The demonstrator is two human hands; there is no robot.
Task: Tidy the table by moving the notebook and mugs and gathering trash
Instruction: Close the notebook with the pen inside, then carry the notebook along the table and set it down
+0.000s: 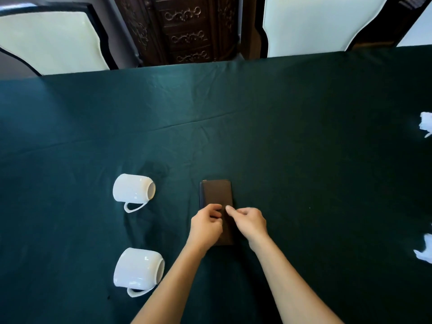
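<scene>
On the left of the green-clothed tabletop (304,113) lie two white mugs, both tipped on their sides with mouths facing right and handles toward the person. The far mug (133,191) rests level with the notebook's far end; the near mug (138,268) lies closer to the person, directly below the first, the two well apart. Right of the mugs, near the middle, a dark notebook (217,192) lies flat and closed, its long side running away from the person. Both hands rest on its near half. The left hand (205,224) has its fingers curled, the fingertips on the cover close to the notebook's left edge; whether it actually grips the edge cannot be told. The right hand (249,222) is also loosely curled, its fingertips on the cover just beside those of the left hand; a firm grasp cannot be made out. At the far right edge, two crumpled white scraps lie on the cloth, one farther away (426,123) and one nearer (424,250), well apart from each other and from the notebook. Beyond the tabletop stand two pale chairs, one at left (49,40) and one at right (311,24).
</scene>
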